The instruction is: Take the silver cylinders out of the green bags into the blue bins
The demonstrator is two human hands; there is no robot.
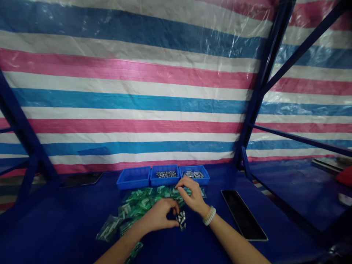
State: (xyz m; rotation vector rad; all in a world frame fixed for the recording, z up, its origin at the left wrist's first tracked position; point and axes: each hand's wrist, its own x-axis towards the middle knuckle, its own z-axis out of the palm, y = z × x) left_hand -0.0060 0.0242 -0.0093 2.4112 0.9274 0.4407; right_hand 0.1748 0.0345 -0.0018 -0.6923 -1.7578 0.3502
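"Behind everything, what do we log?"

"Striped plastic sheet (pixel 137 69), biggest. Then the blue table (pixel 214 244) and blue frame posts (pixel 257 97) either side."

"Next size down?"

"We've got a pile of small packets (pixel 143 203), green and clear, spread on the table. Behind it, three blue trays (pixel 133 178) in a row. Dark flat device (pixel 243 214) to the pile's right; a similar slab (pixel 81 179), back left."

"Hands?"

"Left hand (pixel 162 216): at the pile's front right, grip pinched, thumb and fingertips on the edge of a little clear bag. Right hand (pixel 194 196): over the pile's right end, near the right-hand tray, fingers curled, thumb and index close; we can't tell if that grip has anything."

"Small stuff?"

"Pale bracelet (pixel 209 215), right wrist. The little clear bag (pixel 181 220) sits between the hands, shiny bits inside. Smallest: metal pieces (pixel 166 174), we see those in the middle and right trays."
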